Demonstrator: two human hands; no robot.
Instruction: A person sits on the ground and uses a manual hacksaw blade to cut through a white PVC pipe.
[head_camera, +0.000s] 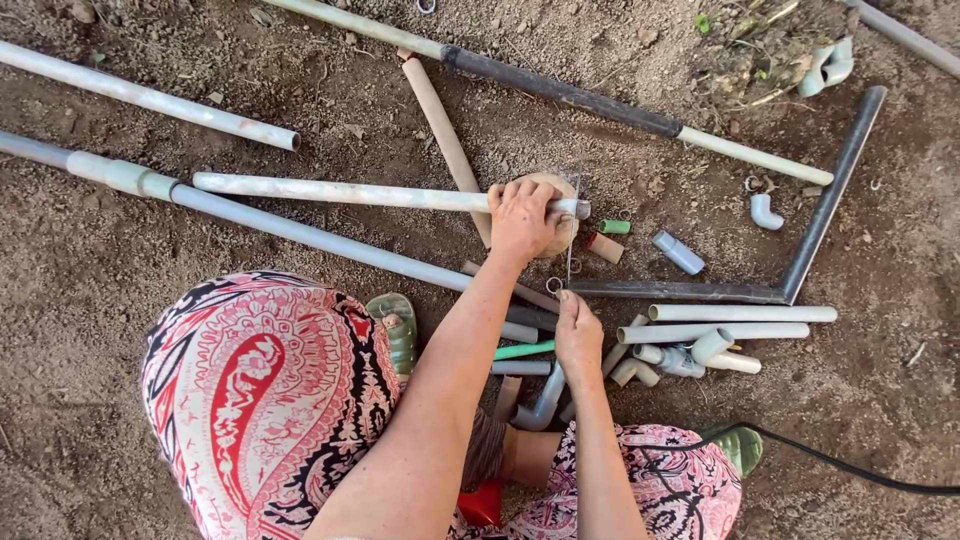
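At the wooden block (556, 222) on the dirt, we have the white pipe (340, 192) pinned: left hand (522, 220) closed over it near its right end, the pipe end (578, 208) sticking out past the fingers. Right hand (577, 330), nearer us than the block, pinches a thin blade or wire (570, 262) with a small ring (553, 285) at its lower end; it runs up to the pipe just beside the left hand. Looks like a cut at the pipe end, but we can't tell how deep: the contact point is too small to read. No severed offcut visible at the block, so we judge the cut not finished.

Right of the block: short green piece (614, 227), grey coupling (679, 253), white elbow (765, 212). Below-right of it: a heap of short cut pipes and fittings (690, 345), dark L-shaped pipe (800, 270). Left of the block: long grey pipe (300, 232) passing under the arm. Black cable (860, 470) well apart, lower right.
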